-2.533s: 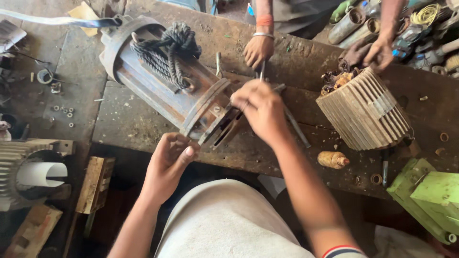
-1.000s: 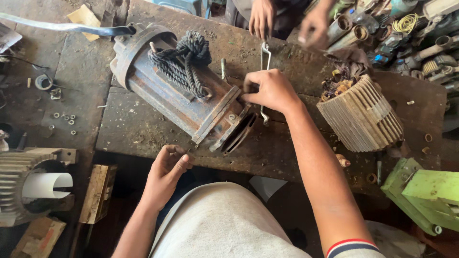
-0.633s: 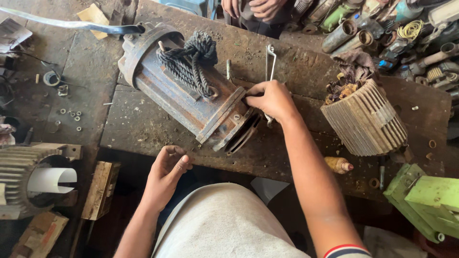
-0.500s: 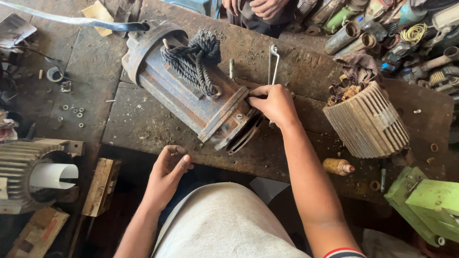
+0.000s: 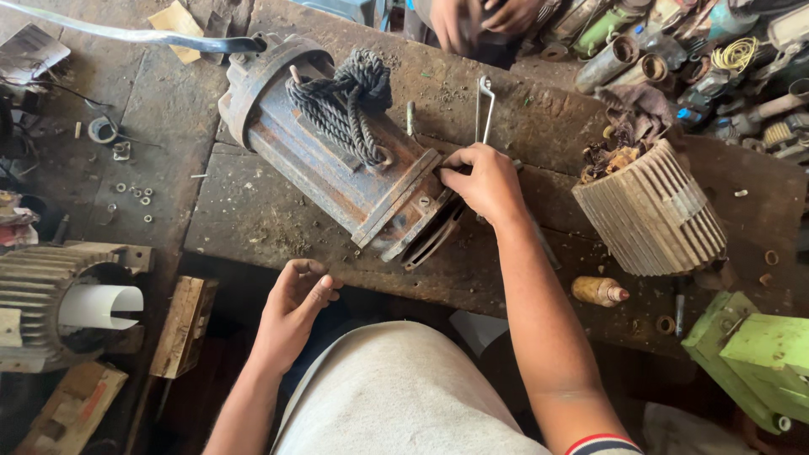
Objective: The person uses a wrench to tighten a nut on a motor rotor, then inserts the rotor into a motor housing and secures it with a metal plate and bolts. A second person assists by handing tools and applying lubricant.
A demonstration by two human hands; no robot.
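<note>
Pinching right hand point(image 5: 484, 181) on rusty motor housing point(image 5: 337, 156) end flange, keeping fingers closed square; left hand point(image 5: 291, 312) resting loosely curled, empty, on bench edge point(image 5: 253, 253)

A single head-worn camera looks steeply down from above the person's lap, facing forward across the wooden workbench point(image 5: 253, 227) at about arm's reach. The frame runs from the person's own forearms at the bottom to another person's hands point(image 5: 480, 17) at the top edge, apparently on the far side. No second view shares the scene.
</note>
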